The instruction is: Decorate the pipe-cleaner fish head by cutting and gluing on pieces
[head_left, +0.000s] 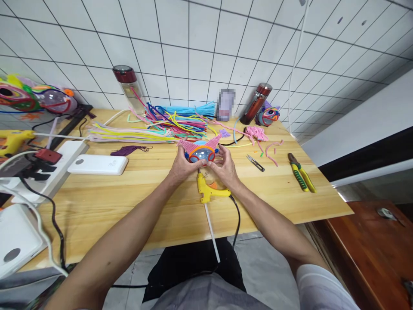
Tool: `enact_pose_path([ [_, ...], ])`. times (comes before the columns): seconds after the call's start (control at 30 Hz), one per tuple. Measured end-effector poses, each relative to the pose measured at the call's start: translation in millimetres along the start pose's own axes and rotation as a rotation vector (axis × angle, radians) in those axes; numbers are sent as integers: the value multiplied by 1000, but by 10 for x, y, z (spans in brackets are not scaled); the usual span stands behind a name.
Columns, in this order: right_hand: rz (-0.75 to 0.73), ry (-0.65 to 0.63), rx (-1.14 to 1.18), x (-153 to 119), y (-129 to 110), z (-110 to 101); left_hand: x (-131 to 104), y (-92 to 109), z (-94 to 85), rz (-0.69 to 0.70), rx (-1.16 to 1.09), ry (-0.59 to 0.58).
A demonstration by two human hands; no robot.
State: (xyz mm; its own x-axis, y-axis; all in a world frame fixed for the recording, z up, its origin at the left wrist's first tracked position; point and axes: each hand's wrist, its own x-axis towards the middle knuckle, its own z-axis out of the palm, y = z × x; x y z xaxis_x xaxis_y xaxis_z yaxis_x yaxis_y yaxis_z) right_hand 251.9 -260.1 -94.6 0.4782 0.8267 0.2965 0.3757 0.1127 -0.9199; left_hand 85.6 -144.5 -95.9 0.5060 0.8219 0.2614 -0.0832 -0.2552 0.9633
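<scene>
Between my two hands is a small craft mask [201, 154] with a clear domed middle, pink ear-like points and orange, red and blue trim. My left hand [184, 165] grips its left side, the thumb along the bottom edge. Curled round the right side is my right hand [226, 166], its thumb meeting the lower edge. Just below the hands lies a yellow glue gun [209, 189], a white glue stick [212, 232] jutting from its back toward me. Bundles of fuzzy pipe cleaners [180, 122] lie behind the mask.
Thread snips [256, 163] and green-yellow pliers [301, 173] lie to the right. A white power bank [97, 165], purple tassel [129, 150] and power strip [51, 172] are left. Two bottles [129, 88] stand at the wall. A black cord [239, 215] hangs over the table's front edge.
</scene>
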Motion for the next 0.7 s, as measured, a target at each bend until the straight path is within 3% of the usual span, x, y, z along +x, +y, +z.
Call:
enact_pose_path([
  [0.7, -17, -15, -41, 6, 39, -37, -31, 55, 28, 25, 37, -27],
])
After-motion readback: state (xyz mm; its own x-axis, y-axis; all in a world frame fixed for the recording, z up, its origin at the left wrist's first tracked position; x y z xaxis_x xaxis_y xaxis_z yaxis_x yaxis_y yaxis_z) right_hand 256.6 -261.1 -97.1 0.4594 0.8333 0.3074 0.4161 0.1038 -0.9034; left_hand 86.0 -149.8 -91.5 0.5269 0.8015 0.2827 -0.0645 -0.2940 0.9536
